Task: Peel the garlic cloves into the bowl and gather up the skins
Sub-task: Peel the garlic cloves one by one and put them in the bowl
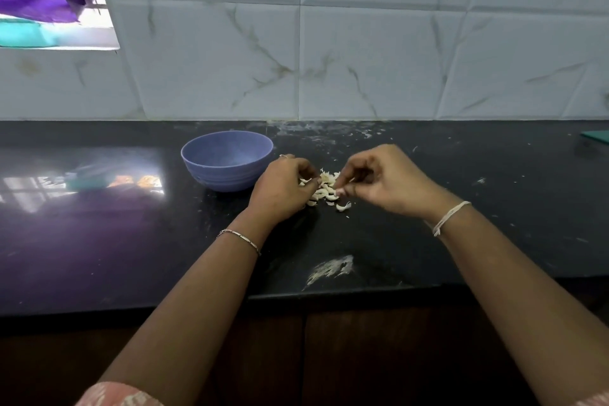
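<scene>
A small pile of white garlic cloves and skins point(326, 189) lies on the black counter, just right of a blue-purple bowl point(227, 160). My left hand point(283, 186) rests at the pile's left edge with curled fingers touching the pieces; what it holds is hidden. My right hand point(379, 180) hovers over the pile's right side, its fingertips pinching a pale garlic piece. One loose clove point(343, 206) sits at the pile's near edge. The inside of the bowl looks bare from this angle.
The black counter point(131, 241) runs wide, with a white smear point(331, 269) near its front edge and specks behind the pile. A tiled wall point(362, 59) stands behind. A green object point(596, 137) lies at the far right.
</scene>
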